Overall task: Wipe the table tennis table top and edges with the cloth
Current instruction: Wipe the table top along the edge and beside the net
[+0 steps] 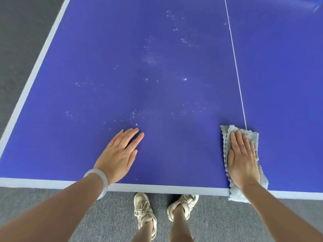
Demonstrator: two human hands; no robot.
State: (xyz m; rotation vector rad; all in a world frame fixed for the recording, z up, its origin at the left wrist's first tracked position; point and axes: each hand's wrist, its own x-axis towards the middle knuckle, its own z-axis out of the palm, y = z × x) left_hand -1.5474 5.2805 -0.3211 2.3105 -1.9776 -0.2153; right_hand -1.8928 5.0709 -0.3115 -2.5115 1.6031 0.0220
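Cloth (pixel 236 193) lies by the centre line at the bench's (pixel 157 84) near edge, pressed flat under your right hand (pixel 243 163). Your left hand (pixel 118 154) rests flat, holding nothing. With both hands well apart, you look mid-wipe; next, sweep across the white specks (pixel 150 59).

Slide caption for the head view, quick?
The right hand presses grey cloth onto speckled blue table, left hand flat alongside.
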